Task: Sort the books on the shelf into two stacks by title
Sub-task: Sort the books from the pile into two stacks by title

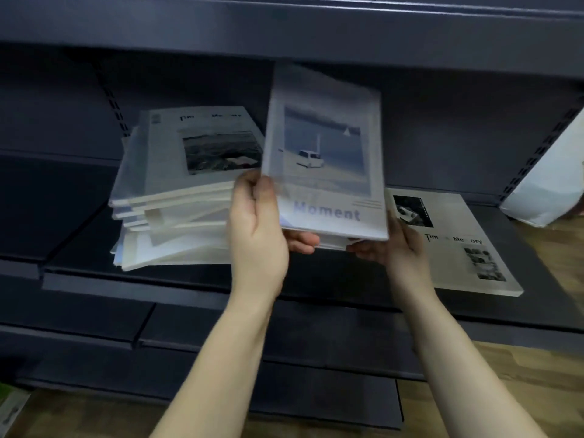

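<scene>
Your left hand (257, 222) and right hand (392, 246) grip the Moment book (325, 153) by its bottom edge (light, probably slick)

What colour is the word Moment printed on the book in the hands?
Bluish purple, low on the pale cover of the Moment book; the head view shows it, slightly blurred.
</scene>
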The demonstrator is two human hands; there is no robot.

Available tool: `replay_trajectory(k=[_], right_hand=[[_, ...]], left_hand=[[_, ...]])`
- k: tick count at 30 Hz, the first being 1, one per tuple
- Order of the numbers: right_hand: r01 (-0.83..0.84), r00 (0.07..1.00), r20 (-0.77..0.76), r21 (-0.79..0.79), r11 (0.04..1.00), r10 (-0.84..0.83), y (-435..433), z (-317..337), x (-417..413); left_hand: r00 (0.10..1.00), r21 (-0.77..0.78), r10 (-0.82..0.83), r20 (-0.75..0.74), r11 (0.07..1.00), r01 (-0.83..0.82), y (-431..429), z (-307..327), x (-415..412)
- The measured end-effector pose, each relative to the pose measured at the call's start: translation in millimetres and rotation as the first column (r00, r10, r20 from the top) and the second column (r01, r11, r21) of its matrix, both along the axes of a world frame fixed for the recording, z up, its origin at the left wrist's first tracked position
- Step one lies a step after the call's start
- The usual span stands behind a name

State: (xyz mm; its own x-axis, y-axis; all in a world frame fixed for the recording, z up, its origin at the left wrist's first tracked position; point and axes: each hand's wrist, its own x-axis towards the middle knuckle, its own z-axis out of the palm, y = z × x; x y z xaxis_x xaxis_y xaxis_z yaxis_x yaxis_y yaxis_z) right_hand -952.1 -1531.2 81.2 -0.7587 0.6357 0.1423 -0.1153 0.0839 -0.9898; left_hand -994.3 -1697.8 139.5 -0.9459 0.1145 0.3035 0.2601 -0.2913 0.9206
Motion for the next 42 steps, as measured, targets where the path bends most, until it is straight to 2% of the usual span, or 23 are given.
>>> replay_trajectory(k=[4,6,8,11,13,16,20,22,26,29,31,37,39,42], right_hand=[[0.074,0.989,-0.096,-0.325,0.943,-0.111,18.4,2.9,9.7],[0.014,0.997,-0.072,-0.298,0.954,-0.037,30.7,-4.7,12.2],[-0.092,0.994,-0.069,-0.188,0.978,0.080,38.9,-12.4,14.9],[-0.145,0.989,-0.022,-0.085,0.986,0.143,46.3,-25.3,19.4],[-0.122,0.992,0.009,-0.075,0.990,0.123,47.5,-28.4,19.8],[-0.053,0.997,0.060,0.004,0.999,0.052,49.8,-31.1,14.3],[0.005,0.989,0.148,0.152,0.988,-0.028,47.8,-30.3,0.4],[0.028,0.977,0.200,0.235,0.971,-0.076,46.8,-32.4,-8.6],[0.011,0.973,0.219,0.264,0.964,-0.071,47.6,-41.5,-19.1],[-0.008,0.946,0.288,0.476,0.879,-0.148,48.5,-48.2,-21.1],[-0.071,0.925,0.349,0.552,0.831,-0.153,46.2,-50.0,-18.3],[-0.258,0.864,0.493,0.602,0.756,-0.097,43.8,-52.5,-16.3],[-0.270,0.867,0.486,0.642,0.718,-0.108,44.4,-55.3,-19.1],[-0.193,0.901,0.409,0.681,0.707,-0.147,42.7,-58.1,-24.1]], left_hand=[[0.996,-0.076,-0.091,0.014,0.993,0.092,24.3,-30.5,7.8],[0.991,-0.096,-0.122,0.056,0.987,0.127,33.6,-45.3,7.9],[0.986,-0.131,-0.143,0.086,0.979,0.153,40.0,-59.3,6.1],[0.985,-0.275,-0.143,0.095,0.948,0.164,42.6,-80.0,-4.5],[0.994,-0.466,-0.107,0.023,0.878,0.105,39.4,-94.9,-16.2],[0.984,-0.713,-0.107,-0.141,0.700,-0.026,31.2,-112.1,-30.6],[0.949,-0.856,-0.129,-0.289,0.479,-0.195,27.1,-126.8,-43.7],[0.933,-0.868,-0.125,-0.337,0.426,-0.256,26.3,-130.4,-47.1],[0.933,-0.873,-0.130,-0.337,0.414,-0.258,24.7,-135.7,-48.9],[0.935,-0.871,-0.124,-0.333,0.420,-0.255,24.3,-136.4,-49.1],[0.933,-0.865,-0.114,-0.342,0.425,-0.266,24.7,-136.1,-48.5],[0.928,-0.864,-0.105,-0.357,0.414,-0.286,25.7,-139.0,-47.8],[0.929,-0.863,-0.101,-0.356,0.417,-0.285,25.7,-139.9,-48.2],[0.933,-0.866,-0.099,-0.346,0.417,-0.277,26.0,-138.7,-48.1]])
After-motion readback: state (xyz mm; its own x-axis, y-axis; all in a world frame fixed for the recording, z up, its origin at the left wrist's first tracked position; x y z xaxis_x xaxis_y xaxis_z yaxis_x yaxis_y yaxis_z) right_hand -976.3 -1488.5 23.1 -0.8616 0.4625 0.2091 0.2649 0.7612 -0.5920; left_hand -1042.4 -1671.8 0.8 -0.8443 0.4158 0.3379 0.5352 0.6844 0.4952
